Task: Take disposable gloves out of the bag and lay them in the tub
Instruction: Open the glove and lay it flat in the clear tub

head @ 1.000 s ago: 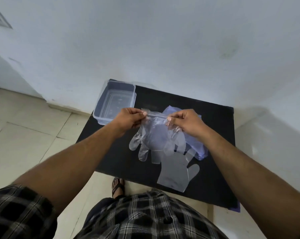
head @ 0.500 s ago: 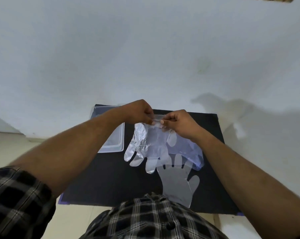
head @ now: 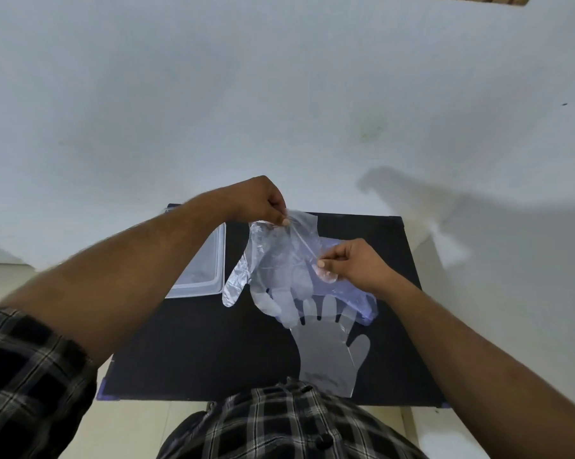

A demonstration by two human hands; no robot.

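I see a clear disposable glove (head: 272, 270) held up above the black table (head: 193, 352), its fingers hanging down toward the tabletop. My left hand (head: 258, 202) pinches the cuff at its upper edge, thumb and fingertips closed on the film. My right hand (head: 349, 263) is closed in a pinch on the other side of the cuff, lower and to the right, so the opening is stretched on a slant between the two grips. The film is thin and see-through, and I cannot tell whether I am holding one glove or two stuck together.

Just behind and below my right hand lies the bluish plastic bag (head: 352, 293), crumpled on the table. A second glove (head: 329, 356) lies flat nearer to me, fingers pointing away, its fingertips reaching under the bag's edge and under the hanging fingers of the held glove.

The clear tub (head: 210, 273) sits at the left of the table, mostly hidden behind my left forearm; only its near right corner and rim show. The held glove hangs just to the right of it, not over it.

A pale wall (head: 279, 94) rises behind the table, and my checked shirt (head: 279, 425) fills the bottom edge.
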